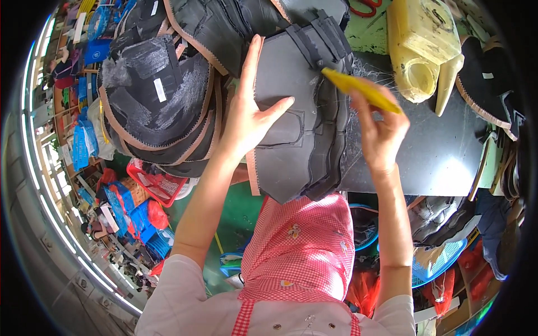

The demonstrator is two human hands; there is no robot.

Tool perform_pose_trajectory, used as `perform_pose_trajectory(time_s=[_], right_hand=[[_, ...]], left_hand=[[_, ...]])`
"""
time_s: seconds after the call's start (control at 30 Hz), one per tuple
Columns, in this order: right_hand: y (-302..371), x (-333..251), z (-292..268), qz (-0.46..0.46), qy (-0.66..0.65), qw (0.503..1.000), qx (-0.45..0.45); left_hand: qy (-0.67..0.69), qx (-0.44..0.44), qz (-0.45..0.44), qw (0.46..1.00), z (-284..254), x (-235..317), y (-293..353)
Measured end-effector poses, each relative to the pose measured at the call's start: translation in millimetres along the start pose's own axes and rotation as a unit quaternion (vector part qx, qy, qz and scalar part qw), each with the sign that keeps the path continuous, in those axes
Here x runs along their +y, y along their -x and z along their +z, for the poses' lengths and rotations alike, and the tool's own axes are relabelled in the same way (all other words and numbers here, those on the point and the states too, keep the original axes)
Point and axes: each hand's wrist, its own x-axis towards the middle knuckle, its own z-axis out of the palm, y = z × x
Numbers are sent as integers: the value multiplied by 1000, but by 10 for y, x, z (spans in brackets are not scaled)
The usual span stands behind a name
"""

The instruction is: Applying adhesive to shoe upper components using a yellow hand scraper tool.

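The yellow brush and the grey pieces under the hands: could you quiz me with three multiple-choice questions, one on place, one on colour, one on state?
1. Where does the left hand rest?
A. flat on the dark grey shoe-upper piece
B. on the yellow jug
C. on the red basket

2. What colour is the brush handle in the right hand?
A. blue
B. yellow
C. white

3. How is the left hand?
A. clenched in a fist
B. pinching a thread
C. open, fingers spread

Answers: 1 A, the palm lies on the grey piece; 2 B, the handle is yellow; 3 C, the fingers are stretched flat.
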Motion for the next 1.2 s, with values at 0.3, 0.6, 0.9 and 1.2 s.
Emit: perform_pose_trajectory(time_s=[0.3,0.6,0.9,1.2], right_hand=[[130,104,-21,13,-28,989,-144],[233,71,-168,-42,-1,971,-234],[708,-8,-451,-45,-6,954,-295],[354,-189,-174,9,-36,973,-226]], left_hand=[[9,11,-15,1000,27,-69,13],[13,33,14,999,119,-162,51],[6,93,34,995,176,-48,62],[624,-29,-305,719,-188,-345,639]])
